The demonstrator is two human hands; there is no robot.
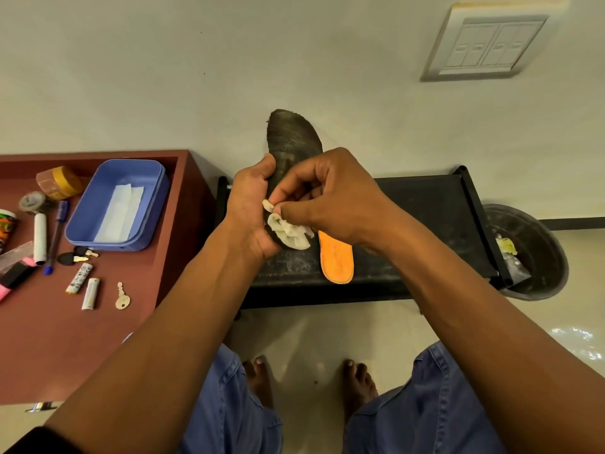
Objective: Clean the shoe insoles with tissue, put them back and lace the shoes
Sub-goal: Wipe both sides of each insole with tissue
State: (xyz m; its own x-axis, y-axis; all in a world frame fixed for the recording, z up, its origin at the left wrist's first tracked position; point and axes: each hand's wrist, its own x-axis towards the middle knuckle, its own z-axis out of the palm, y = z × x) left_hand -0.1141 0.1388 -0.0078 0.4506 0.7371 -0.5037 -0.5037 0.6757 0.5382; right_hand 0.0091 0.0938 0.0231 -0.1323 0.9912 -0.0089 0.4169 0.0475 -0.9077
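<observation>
My left hand (250, 208) grips a dark, dirty insole (291, 142) by its left edge and holds it upright above the black stand (425, 204). My right hand (334, 194) pinches a crumpled white tissue (288, 229) against the lower part of that insole. A second insole, orange side up (337, 258), lies on the stand just right of the held one. No shoes or laces are in view.
A blue box (114, 178) with folded tissues (119, 213) sits on the red-brown table (65, 339) at left, among tape rolls, pens, keys and lighters. A black bin (530, 253) with rubbish stands right of the stand. My bare feet rest on the floor below.
</observation>
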